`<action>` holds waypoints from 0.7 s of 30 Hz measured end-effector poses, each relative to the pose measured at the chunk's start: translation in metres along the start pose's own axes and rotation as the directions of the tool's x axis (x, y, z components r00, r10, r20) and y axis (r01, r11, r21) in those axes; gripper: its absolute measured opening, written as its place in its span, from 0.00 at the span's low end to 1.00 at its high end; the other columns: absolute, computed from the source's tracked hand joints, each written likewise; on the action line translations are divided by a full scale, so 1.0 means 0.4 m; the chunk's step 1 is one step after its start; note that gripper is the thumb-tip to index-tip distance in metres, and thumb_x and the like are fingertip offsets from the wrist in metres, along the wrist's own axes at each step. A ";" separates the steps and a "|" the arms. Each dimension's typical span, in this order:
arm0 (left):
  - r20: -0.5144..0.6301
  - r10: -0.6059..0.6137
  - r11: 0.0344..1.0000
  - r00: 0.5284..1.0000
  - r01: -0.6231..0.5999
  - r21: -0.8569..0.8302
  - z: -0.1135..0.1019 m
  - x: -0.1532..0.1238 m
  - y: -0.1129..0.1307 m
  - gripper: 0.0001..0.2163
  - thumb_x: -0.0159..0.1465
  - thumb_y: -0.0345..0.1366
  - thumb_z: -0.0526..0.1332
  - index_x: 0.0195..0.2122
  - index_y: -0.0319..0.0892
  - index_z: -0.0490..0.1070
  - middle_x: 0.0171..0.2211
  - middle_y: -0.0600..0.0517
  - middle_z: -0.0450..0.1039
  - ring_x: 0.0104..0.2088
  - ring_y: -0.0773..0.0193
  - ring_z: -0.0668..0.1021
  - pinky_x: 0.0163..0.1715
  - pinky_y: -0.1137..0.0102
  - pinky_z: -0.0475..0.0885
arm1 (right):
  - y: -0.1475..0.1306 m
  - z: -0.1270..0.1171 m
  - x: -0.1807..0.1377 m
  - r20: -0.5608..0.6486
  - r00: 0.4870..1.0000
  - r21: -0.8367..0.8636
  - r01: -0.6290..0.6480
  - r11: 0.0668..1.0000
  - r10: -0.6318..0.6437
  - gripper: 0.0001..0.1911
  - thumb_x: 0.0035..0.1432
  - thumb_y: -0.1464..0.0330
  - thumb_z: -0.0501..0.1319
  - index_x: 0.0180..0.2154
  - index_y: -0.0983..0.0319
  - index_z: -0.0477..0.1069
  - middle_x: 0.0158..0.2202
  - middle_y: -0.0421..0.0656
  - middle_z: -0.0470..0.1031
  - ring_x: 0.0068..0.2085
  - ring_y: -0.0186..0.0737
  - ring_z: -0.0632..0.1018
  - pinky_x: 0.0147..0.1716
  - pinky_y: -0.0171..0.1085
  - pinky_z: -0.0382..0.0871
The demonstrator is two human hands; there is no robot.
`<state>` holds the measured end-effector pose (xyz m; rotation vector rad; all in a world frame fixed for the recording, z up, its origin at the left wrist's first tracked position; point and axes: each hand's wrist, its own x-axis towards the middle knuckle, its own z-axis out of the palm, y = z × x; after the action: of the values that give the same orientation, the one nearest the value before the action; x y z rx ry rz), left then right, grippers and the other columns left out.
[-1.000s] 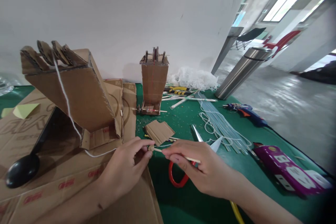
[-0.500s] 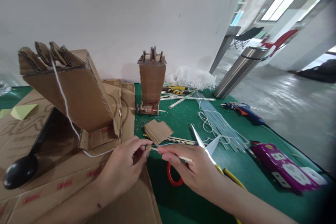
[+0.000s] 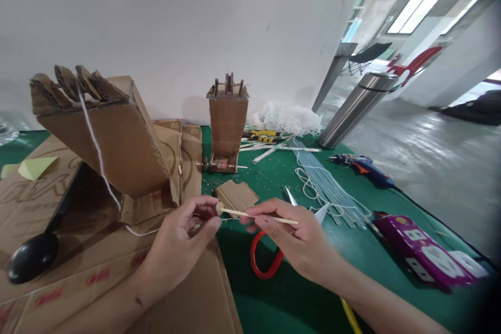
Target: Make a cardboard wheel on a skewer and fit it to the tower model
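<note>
A thin wooden stick (image 3: 231,212) is pinched between the thumb and fingers of my right hand (image 3: 297,235). Its left end meets a small round tan piece (image 3: 219,209), which looks like cardboard. The thumb and fingertips of my left hand (image 3: 183,235) close around that piece; the far fingers are partly hidden. Just behind the stick lies a flat cut piece of cardboard (image 3: 237,194). Beneath my right hand are red-handled scissors (image 3: 256,266), partly covered by the hand.
A large cardboard structure (image 3: 105,141) with a white string stands left, a smaller cardboard tower (image 3: 228,125) behind. A black spoon (image 3: 33,258) lies left. To the right are clear glue sticks (image 3: 329,182), a glue gun (image 3: 362,167), a purple power strip (image 3: 425,253) and a steel flask (image 3: 358,109).
Both hands have risen slightly, and my left thumb and finger have parted a little, showing more of the round piece. My right hand uncovers more of the red scissor handle.
</note>
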<state>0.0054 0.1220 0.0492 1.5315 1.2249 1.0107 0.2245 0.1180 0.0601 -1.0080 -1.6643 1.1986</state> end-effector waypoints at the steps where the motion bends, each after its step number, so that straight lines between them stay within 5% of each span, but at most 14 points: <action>1: -0.006 -0.002 1.000 1.000 0.002 0.005 0.000 0.000 -0.002 0.10 0.62 0.37 0.61 0.44 0.44 0.70 0.38 0.51 0.76 0.39 0.62 0.80 0.41 0.66 0.77 | 0.001 0.000 0.001 0.002 1.000 -0.034 0.019 0.999 -0.018 0.13 0.66 0.61 0.58 0.42 0.61 0.77 0.36 0.46 0.81 0.36 0.38 0.81 0.33 0.33 0.77; 6: -0.067 0.011 1.000 0.998 -0.010 0.018 0.001 0.002 -0.004 0.08 0.61 0.38 0.62 0.40 0.43 0.70 0.36 0.52 0.76 0.36 0.63 0.80 0.37 0.68 0.78 | 0.003 0.000 0.004 0.026 0.982 -0.229 0.187 0.955 -0.185 0.11 0.64 0.65 0.59 0.43 0.59 0.79 0.34 0.44 0.81 0.33 0.38 0.79 0.31 0.35 0.74; 11: -0.125 0.013 1.000 0.992 -0.012 0.010 0.006 0.005 0.001 0.06 0.60 0.38 0.63 0.36 0.43 0.71 0.34 0.53 0.76 0.34 0.64 0.81 0.34 0.71 0.79 | 0.007 0.007 0.001 0.011 0.974 -0.393 0.210 0.895 -0.224 0.12 0.64 0.68 0.59 0.44 0.59 0.79 0.31 0.43 0.81 0.29 0.38 0.78 0.28 0.37 0.73; 16: -0.121 0.043 0.996 0.992 -0.033 0.083 0.007 0.004 -0.004 0.05 0.60 0.36 0.62 0.36 0.44 0.71 0.35 0.52 0.78 0.36 0.62 0.82 0.38 0.68 0.80 | 0.016 0.021 -0.001 0.079 0.967 -0.548 0.246 0.799 -0.244 0.15 0.66 0.70 0.53 0.48 0.61 0.76 0.40 0.47 0.82 0.38 0.43 0.81 0.37 0.41 0.75; 21: -0.104 0.131 0.964 0.986 -0.102 0.244 0.007 -0.003 -0.006 0.04 0.61 0.34 0.60 0.36 0.44 0.73 0.34 0.52 0.78 0.34 0.62 0.82 0.37 0.67 0.79 | 0.019 0.037 -0.007 0.197 0.961 -0.705 0.277 0.652 -0.195 0.17 0.68 0.71 0.48 0.43 0.64 0.75 0.29 0.47 0.81 0.27 0.43 0.80 0.24 0.38 0.66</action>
<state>0.0071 0.1205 0.0462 1.7673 1.3934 1.0749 0.2126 0.1127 0.0495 -1.1399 -2.3576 0.3750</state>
